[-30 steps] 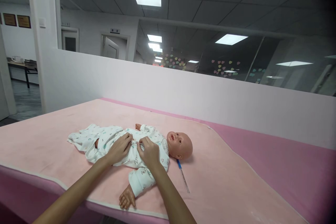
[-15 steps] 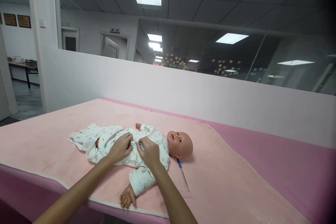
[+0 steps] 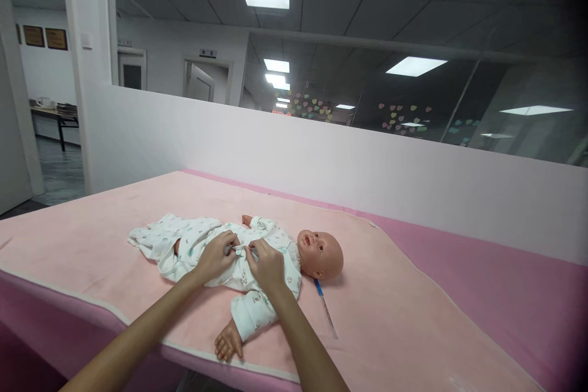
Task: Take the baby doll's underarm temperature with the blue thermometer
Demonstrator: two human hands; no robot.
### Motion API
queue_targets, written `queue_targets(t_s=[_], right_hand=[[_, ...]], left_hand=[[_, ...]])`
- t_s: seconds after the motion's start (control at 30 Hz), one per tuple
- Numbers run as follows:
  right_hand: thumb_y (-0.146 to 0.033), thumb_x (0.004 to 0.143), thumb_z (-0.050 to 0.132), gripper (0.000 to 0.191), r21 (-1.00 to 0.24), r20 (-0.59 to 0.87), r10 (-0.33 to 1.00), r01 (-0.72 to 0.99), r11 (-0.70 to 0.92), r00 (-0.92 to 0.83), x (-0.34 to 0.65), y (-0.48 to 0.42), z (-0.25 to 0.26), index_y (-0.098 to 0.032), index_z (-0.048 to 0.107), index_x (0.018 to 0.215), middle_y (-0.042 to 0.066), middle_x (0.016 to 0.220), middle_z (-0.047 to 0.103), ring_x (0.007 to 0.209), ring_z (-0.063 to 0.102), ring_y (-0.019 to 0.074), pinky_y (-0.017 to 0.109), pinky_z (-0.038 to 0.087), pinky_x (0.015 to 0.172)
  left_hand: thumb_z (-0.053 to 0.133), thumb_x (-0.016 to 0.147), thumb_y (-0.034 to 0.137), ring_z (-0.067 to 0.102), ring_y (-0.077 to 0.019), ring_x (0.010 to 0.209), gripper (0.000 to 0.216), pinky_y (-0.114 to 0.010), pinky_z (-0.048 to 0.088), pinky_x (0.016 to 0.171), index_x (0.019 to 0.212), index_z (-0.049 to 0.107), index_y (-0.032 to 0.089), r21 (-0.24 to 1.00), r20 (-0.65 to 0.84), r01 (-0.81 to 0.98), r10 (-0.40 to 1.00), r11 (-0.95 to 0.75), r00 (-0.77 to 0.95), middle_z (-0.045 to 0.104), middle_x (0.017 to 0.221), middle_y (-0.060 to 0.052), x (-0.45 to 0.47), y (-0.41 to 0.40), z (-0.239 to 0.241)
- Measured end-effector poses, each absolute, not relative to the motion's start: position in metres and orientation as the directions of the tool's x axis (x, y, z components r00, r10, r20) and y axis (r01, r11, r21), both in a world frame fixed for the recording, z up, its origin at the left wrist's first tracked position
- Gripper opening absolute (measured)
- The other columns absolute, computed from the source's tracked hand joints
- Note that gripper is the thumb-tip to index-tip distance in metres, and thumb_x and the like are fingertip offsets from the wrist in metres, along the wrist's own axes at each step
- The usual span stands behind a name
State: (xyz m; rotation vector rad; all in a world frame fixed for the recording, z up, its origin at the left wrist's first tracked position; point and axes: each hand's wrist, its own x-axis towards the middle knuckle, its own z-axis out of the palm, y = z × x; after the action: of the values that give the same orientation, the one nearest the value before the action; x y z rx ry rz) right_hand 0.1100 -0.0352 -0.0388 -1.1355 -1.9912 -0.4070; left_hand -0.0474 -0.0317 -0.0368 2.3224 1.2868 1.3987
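Presently, one doll point(image 3: 327, 255) lies face-up on one worktop point(image 3: 395, 300); left hand point(image 3: 219, 257) and right hand point(image 3: 267, 264), fingers nearly closed, pinch one shirt point(image 3: 291, 262); one blue-ended stick point(image 3: 327, 311) just beside the doll.

On the mat point(image 3: 390, 312), at the lower centre of the frame, the doll point(image 3: 321, 255) lies with its head toward the right, the left hand point(image 3: 219, 257) and right hand point(image 3: 267, 264) side by side on its clothes point(image 3: 241, 274). A thin stick point(image 3: 327, 312) lies on the mat just below the head. Behind, a low wall point(image 3: 275, 153) crosses the frame, a table point(image 3: 48, 111) standing at far left.
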Motion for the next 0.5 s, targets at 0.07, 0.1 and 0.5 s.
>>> queue_targets(t_s=[0.07, 0.1, 0.5], right_hand=[[-0.025, 0.085, 0.045, 0.015, -0.117, 0.774, 0.575, 0.833, 0.541, -0.265, 0.1102, -0.0347, -0.0392, -0.02, 0.057, 0.079, -0.001, 0.071, 0.062, 0.06, 0.056, 0.0093, 0.02, 0.03, 0.054], [-0.025, 0.086, 0.044, 0.015, -0.125, 0.778, 0.574, 0.833, 0.539, -0.255, 0.1103, -0.0343, -0.0395, -0.02, 0.057, 0.08, -0.001, 0.072, 0.062, 0.061, 0.056, 0.0095, 0.02, 0.03, 0.054], [-0.022, 0.085, 0.044, 0.017, -0.091, 0.785, 0.574, 0.871, 0.482, -0.236, 0.1102, -0.033, -0.0431, -0.022, 0.059, 0.077, -0.003, 0.072, 0.06, 0.06, 0.055, 0.0088, 0.021, 0.028, 0.052]], left_hand=[[0.038, 0.063, 0.007, 0.049, -0.0154, 0.072, 0.021, -0.027, 0.04, 0.067, 0.074, 0.051, 0.019, 0.541, 0.666, 0.549, 0.723, -0.637, 0.183, 0.054, 0.075, 0.0, -0.0491, -0.033, -0.0364], [0.038, 0.063, 0.007, 0.05, -0.0157, 0.074, 0.025, -0.028, 0.04, 0.069, 0.079, 0.053, 0.019, 0.557, 0.669, 0.527, 0.723, -0.642, 0.173, 0.055, 0.077, 0.0, -0.0497, -0.0341, -0.0359], [0.045, 0.078, 0.019, 0.053, -0.0191, 0.087, 0.018, -0.035, 0.038, 0.083, 0.08, 0.062, 0.024, 0.36, 0.694, 0.698, 0.677, -0.619, 0.243, 0.061, 0.091, -0.001, -0.0484, -0.0418, -0.0331]])
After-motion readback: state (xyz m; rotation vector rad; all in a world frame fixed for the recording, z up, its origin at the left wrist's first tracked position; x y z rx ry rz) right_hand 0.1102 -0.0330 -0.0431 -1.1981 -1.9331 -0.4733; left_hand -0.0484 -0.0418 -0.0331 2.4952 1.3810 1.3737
